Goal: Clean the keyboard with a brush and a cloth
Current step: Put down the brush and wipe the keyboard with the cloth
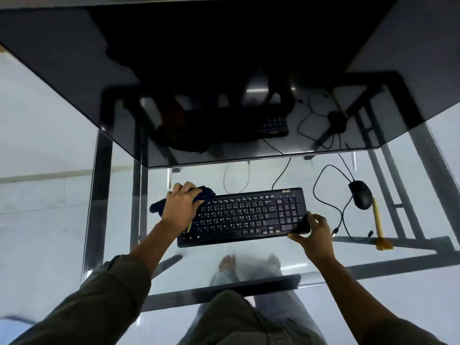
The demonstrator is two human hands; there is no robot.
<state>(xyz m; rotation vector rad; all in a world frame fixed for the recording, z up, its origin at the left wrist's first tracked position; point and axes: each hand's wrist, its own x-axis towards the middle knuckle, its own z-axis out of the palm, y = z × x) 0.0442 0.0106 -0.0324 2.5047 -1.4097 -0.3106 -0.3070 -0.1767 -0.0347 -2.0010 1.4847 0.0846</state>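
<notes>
Pressing a crumpled dark blue cloth (204, 194) onto the far-left corner of the flat black plastic keyboard (245, 216), the left hand (181, 204) has its fingers curled down over the bunched fabric, gripping it; part of the cloth trails off the keyboard's left end at nine o'clock. The right hand (315, 229) pinches the keyboard's near-right corner, thumb on top and fingers under the edge, steadying it or tipping it slightly; which of the two I cannot tell. The keyboard lies on the clear glass tabletop (249, 265), roughly centred in front of the person, its cable running off toward twelve o'clock.

At three o'clock from the keyboard, well apart from both hands, lies the yellow-handled brush with orange bristles (379, 226), and just beyond it a black computer mouse (361, 194). A large dark monitor screen (224, 70) fills the twelve o'clock side.

This looks like the wiping step, with the brush set aside. The next move likely calls for drawing the cloth rightward across the key rows while the right hand keeps the board from sliding on the glass.
</notes>
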